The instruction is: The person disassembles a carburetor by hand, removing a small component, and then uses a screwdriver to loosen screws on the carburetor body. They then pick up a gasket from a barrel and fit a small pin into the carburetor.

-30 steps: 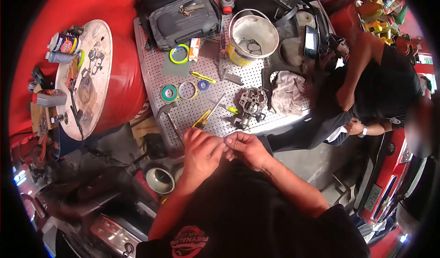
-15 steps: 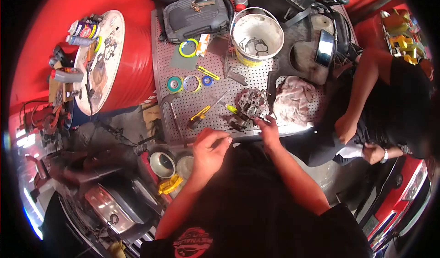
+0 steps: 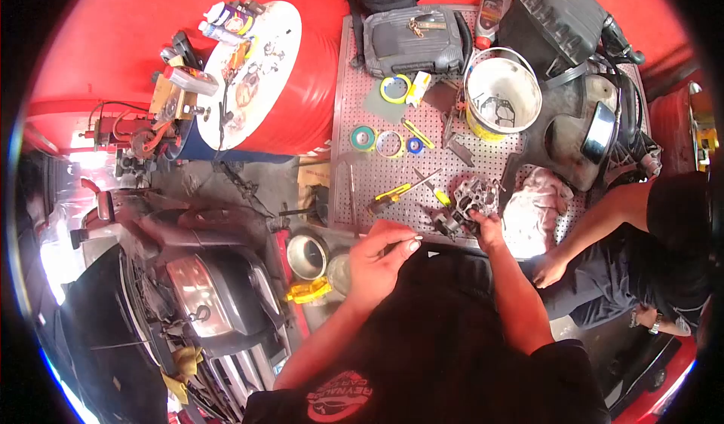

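While touching the many-holed grey metal casting (image 3: 478, 190) near the front edge of the perforated metal table (image 3: 411, 169) with the right hand (image 3: 492, 232), can't tell whether clamped! Over at the left hand (image 3: 377, 264), pinching thumb and forefinger together; just beside the casting, spotting crumpled pale cloth (image 3: 537, 202)!

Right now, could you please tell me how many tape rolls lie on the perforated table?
4: the yellow-green roll near the dark case; lower in view, left to right, the green roll, pale roll and blue roll. Others could be hidden.
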The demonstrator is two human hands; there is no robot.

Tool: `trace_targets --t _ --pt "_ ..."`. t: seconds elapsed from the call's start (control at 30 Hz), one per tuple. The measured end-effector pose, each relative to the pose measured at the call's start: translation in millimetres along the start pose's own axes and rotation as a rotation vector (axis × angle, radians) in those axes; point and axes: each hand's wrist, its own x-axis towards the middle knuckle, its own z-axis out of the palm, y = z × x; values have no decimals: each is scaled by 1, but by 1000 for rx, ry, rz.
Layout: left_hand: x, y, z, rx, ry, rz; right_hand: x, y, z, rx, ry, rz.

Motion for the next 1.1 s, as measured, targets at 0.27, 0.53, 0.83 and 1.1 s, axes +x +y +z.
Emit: trace_targets --t 0.27,0.53,0.83,1.1 --pt "25 12 -34 273 -2 335 -41 -12 28 -139 -121 -156" --pt "83 49 -68 662 -3 783 -127 -67 187 -73 -294 -216" --pt "146 100 -135 787 -342 1087 -189 -94 273 -129 -439 -124" --pt "162 124 -149 851 -467 1130 -207 -105 294 -254 -476 -122"
